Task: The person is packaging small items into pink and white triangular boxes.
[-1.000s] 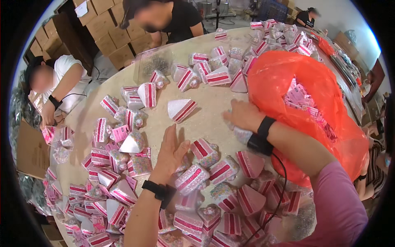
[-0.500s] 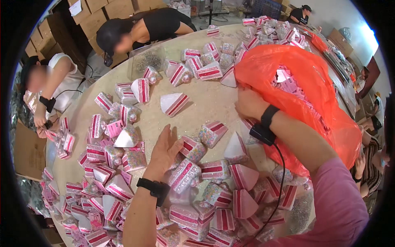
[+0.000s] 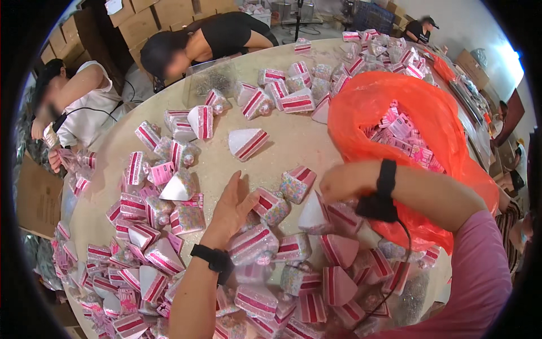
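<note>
Left hand: I have the left hand open, fingers extended, thumb spread, gripping nothing visible; a pink-and-white cake-slice wedge coated in pastel beads lies at the thumb, touching or just beside it, I cannot tell which
Right hand: I see the right hand bent over, fingers curled; whether they pinch anything is hidden from me
Wedges: a white-faced triangular cake-slice wedge sits just below the right hand; more crowd the front of the table
Handling: I judge them light and foam-like, soft enough to dent; any glossy wrapping would be slippery, the beaded ends more delicate
Hold: I would take the 2 flat sides near the broad end, with light pressure, sparing the beads
Bag: a translucent red-orange plastic bag gapes around pink printed cards; its thin, loose edge lies near the right forearm and could snag
Cable: a black cable trails from the right wrist over the heap
Open room: I have bare beige tabletop beyond both hands, with 1 lone white-faced wedge there; tightest is the front heap
</note>
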Motion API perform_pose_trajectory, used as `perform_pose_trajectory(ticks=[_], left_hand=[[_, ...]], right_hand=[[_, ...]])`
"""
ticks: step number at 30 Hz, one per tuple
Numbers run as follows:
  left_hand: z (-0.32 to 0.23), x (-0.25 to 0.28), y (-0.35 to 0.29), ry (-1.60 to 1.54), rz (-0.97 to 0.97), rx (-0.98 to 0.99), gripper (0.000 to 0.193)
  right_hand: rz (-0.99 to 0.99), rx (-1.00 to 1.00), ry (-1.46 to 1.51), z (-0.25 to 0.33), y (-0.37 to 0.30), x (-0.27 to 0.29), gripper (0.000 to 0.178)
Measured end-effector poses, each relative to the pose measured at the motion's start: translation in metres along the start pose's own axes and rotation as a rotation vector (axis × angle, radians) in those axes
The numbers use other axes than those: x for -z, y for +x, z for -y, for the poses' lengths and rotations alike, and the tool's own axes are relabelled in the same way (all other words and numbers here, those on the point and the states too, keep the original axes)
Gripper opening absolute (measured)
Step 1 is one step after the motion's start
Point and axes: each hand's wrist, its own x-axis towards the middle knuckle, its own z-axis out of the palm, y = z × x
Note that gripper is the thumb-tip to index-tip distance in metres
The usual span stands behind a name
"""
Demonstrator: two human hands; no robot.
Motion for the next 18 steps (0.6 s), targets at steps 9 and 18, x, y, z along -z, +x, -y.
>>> perform_pose_trajectory(ticks=[9, 18], left_hand=[[-0.031, 0.017, 0.027, -0.391, 0.08, 0.018, 0.081], [0.01, 0.0, 0.053, -0.6, -0.206, -0.104, 0.083]], right_hand=[[-1.236, -0.437, 0.365, -0.141, 0.099, 0.11, 0.067], [-0.802, -0.298, 0.287, -0.177, 0.111, 0.098, 0.083]])
